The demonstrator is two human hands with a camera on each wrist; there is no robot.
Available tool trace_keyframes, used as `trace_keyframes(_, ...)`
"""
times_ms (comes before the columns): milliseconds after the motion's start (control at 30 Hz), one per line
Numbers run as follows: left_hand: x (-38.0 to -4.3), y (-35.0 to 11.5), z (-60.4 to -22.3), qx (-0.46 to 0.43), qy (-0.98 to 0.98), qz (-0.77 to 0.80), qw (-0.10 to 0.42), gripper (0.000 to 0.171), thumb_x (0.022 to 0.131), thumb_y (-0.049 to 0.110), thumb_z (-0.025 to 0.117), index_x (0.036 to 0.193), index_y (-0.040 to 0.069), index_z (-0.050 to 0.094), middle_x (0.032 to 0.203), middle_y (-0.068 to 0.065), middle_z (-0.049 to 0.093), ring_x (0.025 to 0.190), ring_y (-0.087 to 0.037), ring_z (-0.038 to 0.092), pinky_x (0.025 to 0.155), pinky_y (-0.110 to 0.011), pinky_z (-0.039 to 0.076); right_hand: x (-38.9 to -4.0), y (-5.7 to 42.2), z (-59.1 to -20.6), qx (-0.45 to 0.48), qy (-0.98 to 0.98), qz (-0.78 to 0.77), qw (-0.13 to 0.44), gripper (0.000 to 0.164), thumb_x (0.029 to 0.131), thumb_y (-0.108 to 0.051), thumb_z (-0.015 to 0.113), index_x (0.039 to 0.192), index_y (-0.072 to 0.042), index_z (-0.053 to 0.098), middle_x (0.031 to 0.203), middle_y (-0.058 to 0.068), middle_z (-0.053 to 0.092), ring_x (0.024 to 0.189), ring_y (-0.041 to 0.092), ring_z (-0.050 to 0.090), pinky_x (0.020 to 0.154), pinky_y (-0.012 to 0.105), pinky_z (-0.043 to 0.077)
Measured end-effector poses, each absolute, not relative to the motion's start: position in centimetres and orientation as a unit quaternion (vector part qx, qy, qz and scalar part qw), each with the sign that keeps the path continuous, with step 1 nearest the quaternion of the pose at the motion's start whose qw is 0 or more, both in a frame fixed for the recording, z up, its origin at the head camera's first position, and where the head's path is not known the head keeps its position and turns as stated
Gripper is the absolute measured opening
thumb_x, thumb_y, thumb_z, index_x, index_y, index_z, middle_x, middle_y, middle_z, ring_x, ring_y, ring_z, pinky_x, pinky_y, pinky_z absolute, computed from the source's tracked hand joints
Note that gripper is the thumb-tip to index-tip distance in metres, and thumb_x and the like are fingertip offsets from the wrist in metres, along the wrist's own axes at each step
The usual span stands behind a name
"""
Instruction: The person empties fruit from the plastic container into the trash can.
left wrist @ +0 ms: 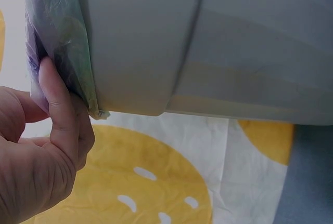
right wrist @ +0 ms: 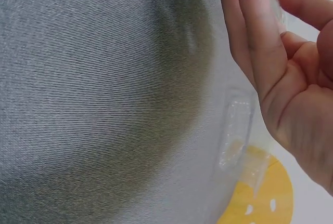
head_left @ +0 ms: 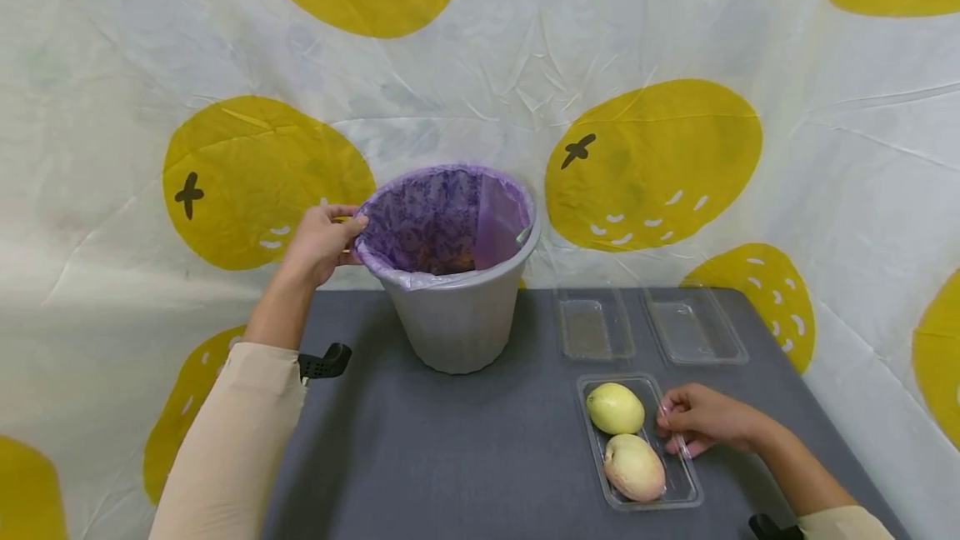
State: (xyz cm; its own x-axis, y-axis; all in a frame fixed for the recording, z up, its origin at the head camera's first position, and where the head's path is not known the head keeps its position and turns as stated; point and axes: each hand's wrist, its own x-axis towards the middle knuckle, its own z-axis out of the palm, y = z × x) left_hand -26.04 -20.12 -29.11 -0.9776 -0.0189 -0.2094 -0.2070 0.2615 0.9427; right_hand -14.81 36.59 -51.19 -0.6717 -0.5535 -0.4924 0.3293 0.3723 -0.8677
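Observation:
My left hand (head_left: 318, 244) pinches the left rim of a grey bin (head_left: 457, 327), thumb over the edge and fingers outside. A purple patterned bag (head_left: 431, 219) lines the bin and folds over its rim; the left wrist view shows the bag's folded edge (left wrist: 62, 31) against my fingers. Low in the bin is something orange-brown, too dark to name. At the right, my right hand (head_left: 708, 419) pinches the right edge of a transparent plastic tray (head_left: 682, 490). In that tray lie a yellow lemon-like fruit (head_left: 616, 408) and a pale, pinkish peach-like fruit (head_left: 634, 468).
Two more transparent plastic trays, a left one (head_left: 592, 332) and a right one (head_left: 693, 332), sit at the table's back right. The dark grey table (head_left: 435, 457) ends just behind them. A white curtain (head_left: 487, 90) with yellow fruit prints hangs beyond.

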Motion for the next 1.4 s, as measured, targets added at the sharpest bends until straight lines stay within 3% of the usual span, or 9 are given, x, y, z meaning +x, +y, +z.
trace_keyframes(200, -26.1, -20.1, -29.2, -0.077, 0.786, 0.609, 0.075, 0.058, 0.109, 0.023, 0.055, 0.160, 0.005, 0.035, 0.114, -0.008, 0.056, 0.072, -0.008, 0.063, 0.066, -0.024, 0.062, -15.0, 36.2, -51.1, -0.089, 0.725, -0.559, 0.392, 0.015, 0.105, -0.008, 0.057, 0.102, 0.007, 0.057, 0.088, 0.009, 0.068, 0.079, 0.017, 0.074, 0.063, 0.028, 0.062)
trace_keyframes(767, -26.3, -20.2, -29.4, -0.073, 0.789, 0.605, 0.078, 0.057, 0.109, 0.023, 0.054, 0.160, 0.006, 0.036, 0.113, -0.008, 0.056, 0.072, -0.008, 0.063, 0.066, -0.025, 0.062, -15.1, 36.3, -51.2, -0.134, 0.715, -0.572, 0.378, 0.010, 0.103, -0.002, 0.058, 0.099, 0.007, 0.058, 0.087, 0.010, 0.070, 0.075, 0.013, 0.073, 0.065, 0.028, 0.063)
trace_keyframes(1400, -26.2, -20.3, -29.3, -0.072, 0.787, 0.608, 0.076, 0.057, 0.109, 0.023, 0.054, 0.160, 0.005, 0.036, 0.115, -0.010, 0.056, 0.072, -0.009, 0.063, 0.066, -0.025, 0.062, -17.2, 36.3, -47.6, -0.177, 0.725, -0.566, 0.351, 0.019, 0.106, -0.007, 0.056, 0.103, 0.012, 0.054, 0.088, 0.006, 0.071, 0.076, 0.010, 0.071, 0.068, 0.030, 0.064)
